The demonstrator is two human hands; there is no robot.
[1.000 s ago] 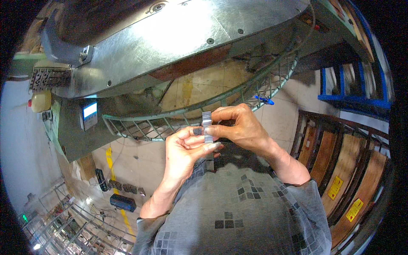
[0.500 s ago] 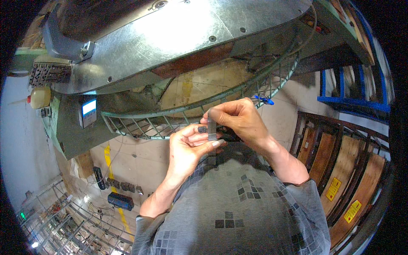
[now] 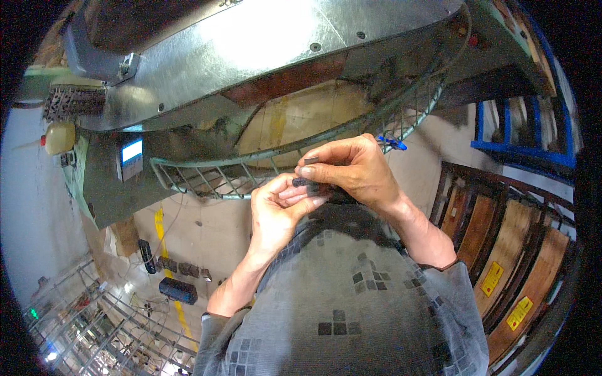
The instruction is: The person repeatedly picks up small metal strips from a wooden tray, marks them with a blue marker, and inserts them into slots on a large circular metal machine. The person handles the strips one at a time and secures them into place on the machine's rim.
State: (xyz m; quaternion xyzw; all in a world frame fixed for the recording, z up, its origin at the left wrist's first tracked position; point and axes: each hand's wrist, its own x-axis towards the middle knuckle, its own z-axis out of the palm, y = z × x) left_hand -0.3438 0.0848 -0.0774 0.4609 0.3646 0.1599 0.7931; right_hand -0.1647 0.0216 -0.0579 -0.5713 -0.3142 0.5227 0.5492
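My left hand (image 3: 273,210) is raised in front of my chest, its fingers curled and closed around a small dark part (image 3: 301,182). Just to the right, my right hand (image 3: 364,175) pinches a small flat metal strip (image 3: 311,161) between thumb and fingers. The two hands nearly meet, and the fingers cover most of what they hold. Whether the strip and the dark part touch, I cannot tell. Beyond the hands runs a curved green metal rack (image 3: 238,160), with a blue clip (image 3: 392,143) on its right part.
A broad shiny metal machine table (image 3: 207,56) spans the far side. At left are a lit display (image 3: 132,152) and a yellowish bottle (image 3: 60,138). Wooden boards in a dark rack (image 3: 511,250) stand at right, below a blue shelf (image 3: 508,145). A dark box (image 3: 178,291) lies on the floor.
My right hand has shifted slightly and its grip has turned. The strip that stood upright and shiny between my hands now shows only a short dark end above my right thumb.
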